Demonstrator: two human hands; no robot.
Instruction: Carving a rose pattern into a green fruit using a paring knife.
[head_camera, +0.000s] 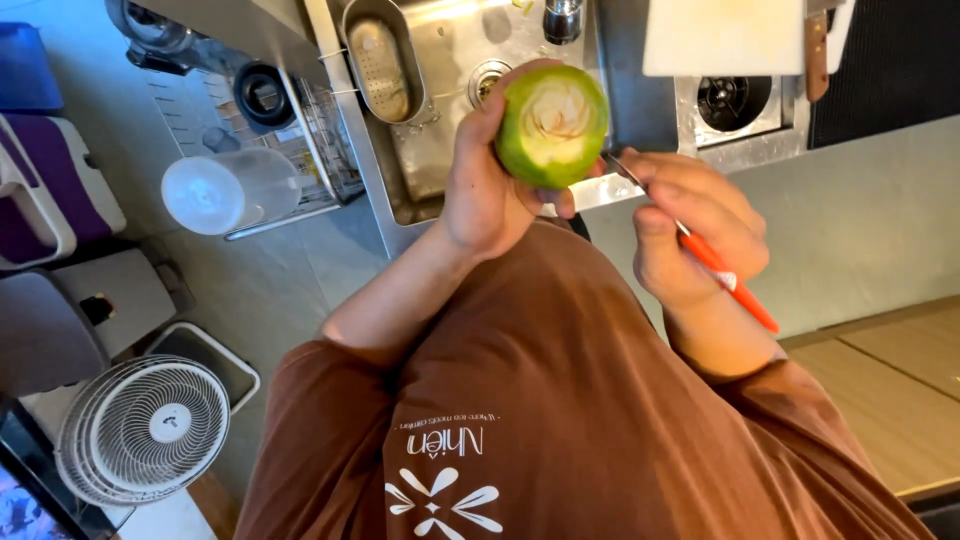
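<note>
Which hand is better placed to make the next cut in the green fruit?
The right hand: it holds the orange-handled knife, whose blade points at the carved green fruit. The left hand grips the fruit and only steadies it.

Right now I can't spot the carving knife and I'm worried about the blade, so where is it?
In the head view, the thin orange-handled carving knife is in the right hand, its blade tip at the round green carved fruit held by the left hand above the steel sink.

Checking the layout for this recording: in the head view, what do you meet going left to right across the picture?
White fan → clear plastic jug → metal strainer basket → left hand → carved green fruit → right hand with the orange-handled knife → wooden counter.
</note>
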